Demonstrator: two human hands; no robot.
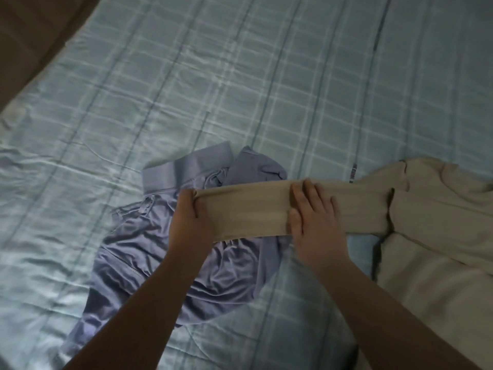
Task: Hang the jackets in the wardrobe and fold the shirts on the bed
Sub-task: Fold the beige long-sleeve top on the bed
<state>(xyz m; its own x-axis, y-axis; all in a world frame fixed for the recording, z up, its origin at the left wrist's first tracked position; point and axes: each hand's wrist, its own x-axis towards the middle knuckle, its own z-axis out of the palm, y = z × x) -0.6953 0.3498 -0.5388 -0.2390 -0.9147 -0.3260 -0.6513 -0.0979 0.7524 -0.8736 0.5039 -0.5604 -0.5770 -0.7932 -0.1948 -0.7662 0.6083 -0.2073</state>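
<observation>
A beige long-sleeved shirt (437,225) lies spread on the right side of the bed. Its left sleeve (245,209) stretches leftward across a crumpled lavender collared shirt (170,241). My left hand (190,222) grips the cuff end of that sleeve. My right hand (316,220) lies flat on the sleeve's middle with fingers straight and spread, pressing it down. The lavender shirt sits in a loose heap under both hands, its collar toward the far side.
The bed is covered by a light blue checked sheet (240,76), wrinkled on the left. A brown floor or bed edge (29,30) shows at the upper left corner. The room is dim.
</observation>
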